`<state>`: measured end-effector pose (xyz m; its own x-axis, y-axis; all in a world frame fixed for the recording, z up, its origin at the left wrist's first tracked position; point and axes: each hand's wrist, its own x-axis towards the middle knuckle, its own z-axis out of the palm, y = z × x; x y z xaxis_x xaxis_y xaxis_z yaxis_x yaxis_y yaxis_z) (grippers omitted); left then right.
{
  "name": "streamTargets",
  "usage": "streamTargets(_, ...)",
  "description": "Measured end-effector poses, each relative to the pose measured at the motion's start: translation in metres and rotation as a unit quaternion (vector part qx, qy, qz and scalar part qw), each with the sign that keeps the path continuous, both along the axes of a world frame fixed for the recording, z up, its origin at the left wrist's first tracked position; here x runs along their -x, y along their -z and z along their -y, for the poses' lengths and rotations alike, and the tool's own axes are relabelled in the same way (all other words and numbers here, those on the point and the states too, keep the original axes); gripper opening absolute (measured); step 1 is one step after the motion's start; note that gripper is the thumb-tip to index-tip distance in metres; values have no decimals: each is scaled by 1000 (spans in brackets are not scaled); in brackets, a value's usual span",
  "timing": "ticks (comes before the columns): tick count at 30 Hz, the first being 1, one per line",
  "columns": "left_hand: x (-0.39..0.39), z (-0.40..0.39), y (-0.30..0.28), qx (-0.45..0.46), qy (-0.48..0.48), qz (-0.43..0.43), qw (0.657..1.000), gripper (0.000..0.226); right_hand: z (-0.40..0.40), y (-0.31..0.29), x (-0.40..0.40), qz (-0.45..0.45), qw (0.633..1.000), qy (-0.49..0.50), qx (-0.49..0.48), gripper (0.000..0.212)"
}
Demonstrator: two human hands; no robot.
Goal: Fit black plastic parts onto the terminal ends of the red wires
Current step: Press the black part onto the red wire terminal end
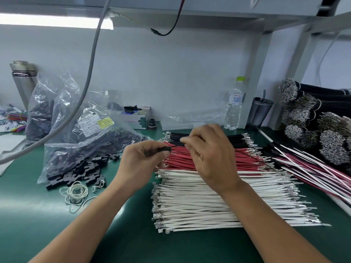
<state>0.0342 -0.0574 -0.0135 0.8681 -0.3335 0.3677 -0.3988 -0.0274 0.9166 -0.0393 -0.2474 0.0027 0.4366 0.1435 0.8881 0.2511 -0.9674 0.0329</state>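
My left hand point(144, 158) pinches a small black plastic part point(164, 149) between thumb and fingers, held above the left end of the red wires point(224, 158). My right hand point(210, 152) hovers just right of it with its fingers curled round a wire end that points at the part; the wire is blurred and mostly hidden. Red wires lie in a row between black wires point(239, 139) and white wires point(209, 202) on the green mat point(57, 224). Loose black parts point(81, 173) spill from a clear bag point(91, 141) at left.
Rubber bands point(76, 193) lie on the mat near the loose parts. Assembled wire bundles point(313, 171) and black cable bundles point(307, 114) fill the right side. A water bottle point(234, 105), dark cup point(259, 112), tissue box point(138, 116) and steel flask point(22, 80) stand along the back wall.
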Motion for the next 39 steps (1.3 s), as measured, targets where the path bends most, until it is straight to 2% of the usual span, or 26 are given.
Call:
streamTargets(2, -3, -1, 3, 40, -13, -41, 998, 19, 1, 3, -2, 24, 999, 5, 34, 8)
streamTargets(4, -6, -2, 5, 74, -18, -78, 994, 18, -1, 13, -8, -83, 996, 21, 24, 12)
streamTargets(6, -7, -3, 5, 92, -16, -93, 991, 16, 0, 23, -18, -202, 977, 54, -41, 21)
streamTargets(8, -7, -3, 5, 99, -13, -95, 990, 15, 3, 27, -26, -243, 964, 65, -82, 21)
streamTargets(12, -8, -5, 7, 106, -15, -99, 989, 16, 3, 28, -31, -242, 962, 80, -98, 7)
streamTargets(14, -7, -5, 8, 102, -14, -99, 990, 16, 2, 29, -31, -253, 956, 87, -118, 6)
streamTargets(17, -6, -4, 9, 99, -11, -106, 989, 18, 1, 29, -32, -277, 946, 87, -143, 22)
streamTargets(23, -5, -3, 6, 125, -11, -118, 985, 16, 3, 25, -34, -301, 933, 81, -178, 7)
streamTargets(26, -7, -7, 4, 146, -21, -126, 981, 13, 3, 22, -30, -283, 945, 91, -137, 10)
streamTargets(28, -9, -10, 2, 159, -25, -130, 978, 14, 8, 14, -25, -283, 947, 70, -133, 11)
streamTargets(33, -13, -15, 1, 184, -14, -164, 969, 13, 20, -3, -2, -335, 924, -59, -177, 25)
streamTargets(39, -4, -13, -5, 154, 66, -184, 968, 26, 17, -7, 9, -298, 930, -73, -204, 4)
